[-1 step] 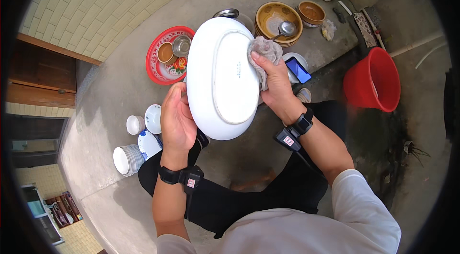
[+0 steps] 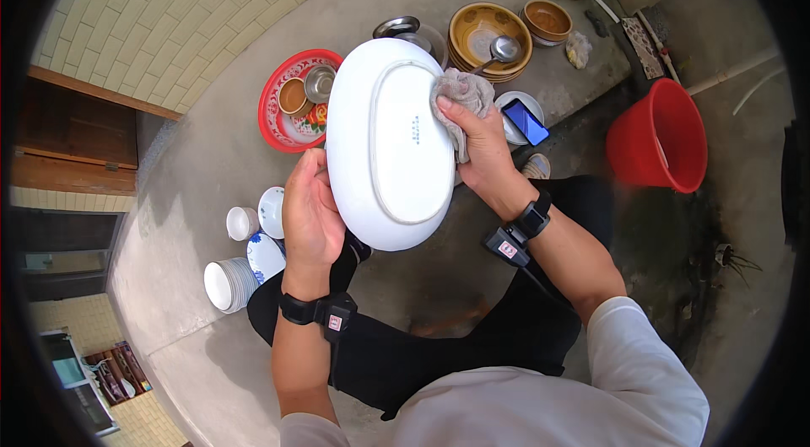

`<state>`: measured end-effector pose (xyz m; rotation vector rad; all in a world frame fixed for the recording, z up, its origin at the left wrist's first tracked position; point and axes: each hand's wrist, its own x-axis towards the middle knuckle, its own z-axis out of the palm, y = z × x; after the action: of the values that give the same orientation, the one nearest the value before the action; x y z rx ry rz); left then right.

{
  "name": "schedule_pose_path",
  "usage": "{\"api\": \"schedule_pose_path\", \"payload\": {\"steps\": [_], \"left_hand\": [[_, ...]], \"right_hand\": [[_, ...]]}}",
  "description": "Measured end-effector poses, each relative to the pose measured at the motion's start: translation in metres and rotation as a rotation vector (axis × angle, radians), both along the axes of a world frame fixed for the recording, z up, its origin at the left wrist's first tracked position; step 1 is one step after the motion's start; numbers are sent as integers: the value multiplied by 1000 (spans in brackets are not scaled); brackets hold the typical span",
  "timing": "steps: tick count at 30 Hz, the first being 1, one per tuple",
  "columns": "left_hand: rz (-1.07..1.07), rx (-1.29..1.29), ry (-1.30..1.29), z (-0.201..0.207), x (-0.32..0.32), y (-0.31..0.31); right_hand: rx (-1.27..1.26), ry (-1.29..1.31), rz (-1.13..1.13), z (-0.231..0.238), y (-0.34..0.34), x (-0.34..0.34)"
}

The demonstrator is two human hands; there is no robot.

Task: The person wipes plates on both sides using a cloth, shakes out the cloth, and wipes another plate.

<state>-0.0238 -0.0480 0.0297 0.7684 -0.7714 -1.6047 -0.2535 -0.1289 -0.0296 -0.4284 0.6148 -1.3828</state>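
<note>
A large white oval dish [image 2: 388,219] is held up in front of me, its underside and foot ring facing me. My left hand [image 2: 310,207] grips its left edge, fingers partly hidden behind it. At the upper right edge, my right hand [image 2: 485,148] is closed on a crumpled greyish cloth [image 2: 468,93], pressing it to the rim with the thumb on top. The fingers behind the cloth and dish are hidden. Each wrist wears a black strap with a small device.
A red patterned basin [image 2: 274,122] holds small bowls. Brown bowls [image 2: 472,21] with a ladle [image 2: 504,48] stand farther off. A phone [image 2: 526,121] lies on a white plate, left of a red bucket [image 2: 641,139]. Stacked white bowls [image 2: 221,287] stand at the left on the concrete.
The oval dish has shifted slightly down, and the right hand with the cloth has moved a little left and down. Both grips look the same.
</note>
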Motion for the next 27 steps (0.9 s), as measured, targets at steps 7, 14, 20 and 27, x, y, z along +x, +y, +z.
{"api": "schedule_pose_path", "payload": {"steps": [7, 14, 20, 27], "left_hand": [[134, 248, -138, -2, -21, 0], [101, 151, -141, -2, -11, 4], [181, 152, -134, 5, -21, 5], [264, 200, 61, -6, 10, -3]], "right_hand": [[-107, 78, 113, 1, 15, -3], [-244, 152, 214, 7, 15, 0], [-242, 295, 247, -5, 17, 1], [-609, 720, 298, -25, 75, 7]]}}
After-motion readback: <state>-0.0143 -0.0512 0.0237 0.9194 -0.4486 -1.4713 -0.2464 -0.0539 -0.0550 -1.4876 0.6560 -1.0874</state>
